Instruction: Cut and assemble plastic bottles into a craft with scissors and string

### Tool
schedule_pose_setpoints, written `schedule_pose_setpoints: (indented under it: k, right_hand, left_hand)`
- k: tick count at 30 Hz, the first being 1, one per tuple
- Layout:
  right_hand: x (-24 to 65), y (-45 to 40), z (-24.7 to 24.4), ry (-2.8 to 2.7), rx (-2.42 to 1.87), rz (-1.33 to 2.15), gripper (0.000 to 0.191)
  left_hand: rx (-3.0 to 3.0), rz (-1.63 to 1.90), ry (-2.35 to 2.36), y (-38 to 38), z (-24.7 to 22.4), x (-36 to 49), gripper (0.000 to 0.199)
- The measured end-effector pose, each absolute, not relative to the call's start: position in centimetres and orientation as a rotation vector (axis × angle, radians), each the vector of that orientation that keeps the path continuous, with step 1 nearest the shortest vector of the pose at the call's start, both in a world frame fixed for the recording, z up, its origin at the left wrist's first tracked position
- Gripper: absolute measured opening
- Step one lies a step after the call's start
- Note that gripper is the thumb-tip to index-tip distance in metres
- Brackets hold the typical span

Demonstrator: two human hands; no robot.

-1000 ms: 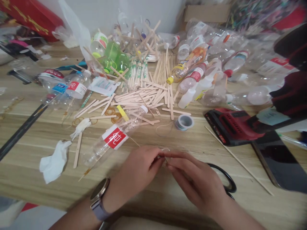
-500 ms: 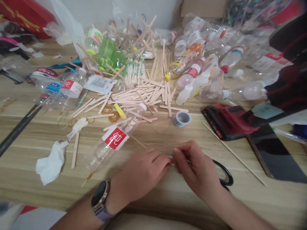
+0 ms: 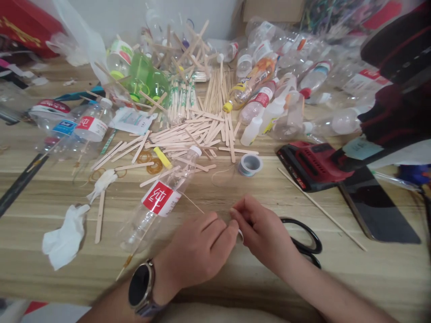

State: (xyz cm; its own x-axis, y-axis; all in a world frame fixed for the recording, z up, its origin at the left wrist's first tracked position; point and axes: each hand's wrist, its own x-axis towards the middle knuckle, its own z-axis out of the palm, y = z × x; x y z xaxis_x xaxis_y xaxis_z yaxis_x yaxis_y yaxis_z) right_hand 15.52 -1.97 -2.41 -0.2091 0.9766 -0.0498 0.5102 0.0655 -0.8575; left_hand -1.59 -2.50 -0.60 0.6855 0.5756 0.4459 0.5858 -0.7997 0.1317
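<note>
My left hand [image 3: 205, 244], with a watch [image 3: 140, 285] on its wrist, is closed with its fingertips pinched on something I cannot make out. Its fingertips nearly meet those of my right hand [image 3: 261, 231], also pinched; what lies between them is too small to tell. A small white curved piece [image 3: 240, 235] shows beside the right fingertips. Black-handled scissors [image 3: 314, 235] lie partly under my right hand. A thin stick [image 3: 193, 202] runs from a clear bottle [image 3: 158, 197] with a red and white label towards my left hand.
A spool [image 3: 250, 165] stands beyond my hands, before a pile of wooden sticks [image 3: 188, 134]. A red and black power tool [image 3: 313, 163], a phone [image 3: 380, 206] and a long thin stick [image 3: 323, 208] are at right. Crumpled tissue [image 3: 65, 237] lies left. Many plastic bottles fill the back.
The view has shifted slightly. My hands stay close together, with the fingers a little rearranged. The white curved piece now shows at the right fingertips, where the scissors' metal part showed before.
</note>
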Motion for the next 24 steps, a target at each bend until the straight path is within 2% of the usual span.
schedule_pose_setpoints:
  k: [4,8,9,12,14,17,21,24]
  right_hand:
    - [15.6,-2.0,-2.3,-1.878,-1.421,1.012,0.018]
    - [16.2,-1.7,-2.3,-1.940,-1.410,0.940,0.010]
    - [16.4,-1.7,-2.2,-1.928,-1.418,0.862,0.007]
    - [16.7,-1.8,-1.4,-1.907,-1.368,0.499,0.014]
    - [16.7,-2.2,-0.8,-1.991,-1.234,0.357,0.012]
    - [16.4,-2.8,-0.6,-2.135,-1.104,0.333,0.019]
    - [16.2,-2.9,-1.4,-2.133,-1.221,0.252,0.024]
    - [16.2,-2.5,-1.7,-2.088,-1.260,0.351,0.023]
  left_hand:
    - [-2.953,-0.782,-1.138,-2.6,-0.4,-1.6,0.023]
    - [-3.075,-0.865,-1.661,-2.1,-0.3,-1.4,0.017]
    - [-3.062,-0.861,-1.802,-2.0,-0.3,-1.3,0.014]
    - [-2.947,-0.831,-2.103,-1.7,-0.4,-1.3,0.010]
    - [-2.893,-0.850,-2.211,-1.7,-0.5,-1.2,0.011]
    - [-2.867,-0.970,-2.323,-1.7,-0.6,-1.1,0.013]
    - [-2.853,-1.175,-2.502,-1.4,-0.4,-1.2,0.012]
    - [-2.884,-1.346,-2.755,-1.1,-0.3,-1.3,0.013]
